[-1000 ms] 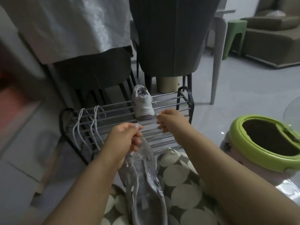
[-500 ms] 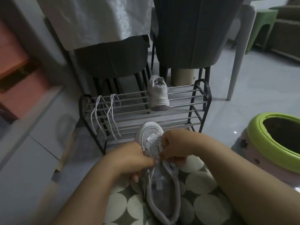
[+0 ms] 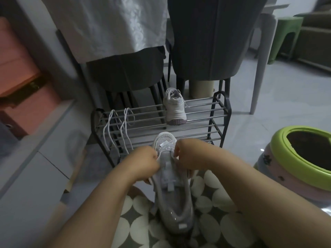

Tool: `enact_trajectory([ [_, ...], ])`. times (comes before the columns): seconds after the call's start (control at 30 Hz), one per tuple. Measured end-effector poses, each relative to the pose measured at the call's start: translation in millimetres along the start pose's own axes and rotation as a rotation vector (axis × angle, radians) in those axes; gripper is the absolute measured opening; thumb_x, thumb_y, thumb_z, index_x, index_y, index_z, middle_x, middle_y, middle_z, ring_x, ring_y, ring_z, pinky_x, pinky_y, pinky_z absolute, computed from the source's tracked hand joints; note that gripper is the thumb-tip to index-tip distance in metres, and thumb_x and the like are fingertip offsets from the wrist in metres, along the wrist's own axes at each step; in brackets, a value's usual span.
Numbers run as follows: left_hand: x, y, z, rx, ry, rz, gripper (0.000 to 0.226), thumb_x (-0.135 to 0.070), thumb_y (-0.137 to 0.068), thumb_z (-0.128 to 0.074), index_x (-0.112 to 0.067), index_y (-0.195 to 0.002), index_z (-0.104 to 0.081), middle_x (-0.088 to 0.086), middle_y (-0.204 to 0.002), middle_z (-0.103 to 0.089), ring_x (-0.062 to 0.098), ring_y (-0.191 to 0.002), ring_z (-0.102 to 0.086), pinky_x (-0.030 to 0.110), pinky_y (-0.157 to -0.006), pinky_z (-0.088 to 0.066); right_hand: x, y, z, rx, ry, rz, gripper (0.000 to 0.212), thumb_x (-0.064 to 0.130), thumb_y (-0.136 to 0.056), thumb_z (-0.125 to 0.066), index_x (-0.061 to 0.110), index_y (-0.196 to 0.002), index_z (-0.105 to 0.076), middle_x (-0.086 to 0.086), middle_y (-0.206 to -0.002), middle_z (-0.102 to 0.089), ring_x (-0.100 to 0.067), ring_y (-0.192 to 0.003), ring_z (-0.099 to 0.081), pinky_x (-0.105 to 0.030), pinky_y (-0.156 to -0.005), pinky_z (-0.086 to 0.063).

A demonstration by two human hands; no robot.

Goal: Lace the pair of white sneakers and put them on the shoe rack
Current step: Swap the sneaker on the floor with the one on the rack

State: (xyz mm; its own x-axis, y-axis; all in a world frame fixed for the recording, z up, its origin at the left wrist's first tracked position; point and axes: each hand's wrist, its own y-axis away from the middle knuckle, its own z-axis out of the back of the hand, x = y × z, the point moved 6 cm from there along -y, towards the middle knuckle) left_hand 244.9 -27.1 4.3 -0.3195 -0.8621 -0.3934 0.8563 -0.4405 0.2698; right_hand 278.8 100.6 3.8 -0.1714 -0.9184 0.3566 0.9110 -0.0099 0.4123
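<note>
A white sneaker (image 3: 172,190) lies on my lap, toe pointing away toward the shoe rack (image 3: 216,111). My left hand (image 3: 143,163) pinches the white lace at the shoe's left eyelets. At the right eyelets, my right hand (image 3: 188,154) pinches the lace's other end. The second white sneaker (image 3: 174,111) stands on the rack's top rails, heel toward me. Loose white laces (image 3: 116,129) hang over the rack's left end.
Two dark chairs (image 3: 206,51) stand just behind the rack, one draped with a white cloth (image 3: 107,24). A green-rimmed stool or tub (image 3: 295,158) sits at my right. Pink boxes (image 3: 19,74) and a white cabinet lie left. A spotted cloth (image 3: 211,221) covers my lap.
Both hands dropped from in front of the rack down to the sneaker's eyelets. The sneaker now lies flatter on my lap with its toe showing. The view has tilted and shifted.
</note>
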Motion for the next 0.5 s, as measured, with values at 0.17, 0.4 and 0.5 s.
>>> enact_trajectory([
  [0.17,4.8,-25.8,23.6,-0.126,0.069,0.096,0.021,-0.007,-0.085,-0.054,-0.006,-0.064,-0.057,0.012,-0.059,-0.058,0.032,-0.071,-0.069,0.022,-0.046,-0.04,10.3,-23.0,26.1,-0.091,-0.1,-0.017,0.023,0.02,-0.092,-0.053,0.006,-0.079,-0.066,0.0,-0.059,-0.065,-0.009,-0.05,-0.059,-0.018,-0.048,-0.046],
  [0.4,33.9,-89.1,-17.2,-0.207,-0.036,0.18,0.016,-0.015,-0.086,-0.051,-0.007,-0.091,-0.065,0.018,-0.102,-0.068,0.037,-0.095,-0.062,0.033,-0.071,-0.044,-2.3,-93.3,-13.0,-0.203,-0.232,-0.199,0.039,0.02,-0.091,-0.051,0.006,-0.127,-0.045,-0.016,-0.13,-0.055,-0.034,-0.119,-0.053,-0.038,-0.094,-0.043],
  [0.5,53.6,-109.8,-53.2,-0.17,0.001,0.245,0.021,-0.024,-0.089,-0.052,-0.012,-0.1,-0.066,0.015,-0.106,-0.068,0.036,-0.097,-0.063,0.033,-0.072,-0.045,-16.1,-113.9,-48.5,-0.163,-0.327,-0.264,0.044,0.018,-0.091,-0.051,0.004,-0.13,-0.037,-0.018,-0.132,-0.052,-0.036,-0.122,-0.05,-0.039,-0.096,-0.041],
])
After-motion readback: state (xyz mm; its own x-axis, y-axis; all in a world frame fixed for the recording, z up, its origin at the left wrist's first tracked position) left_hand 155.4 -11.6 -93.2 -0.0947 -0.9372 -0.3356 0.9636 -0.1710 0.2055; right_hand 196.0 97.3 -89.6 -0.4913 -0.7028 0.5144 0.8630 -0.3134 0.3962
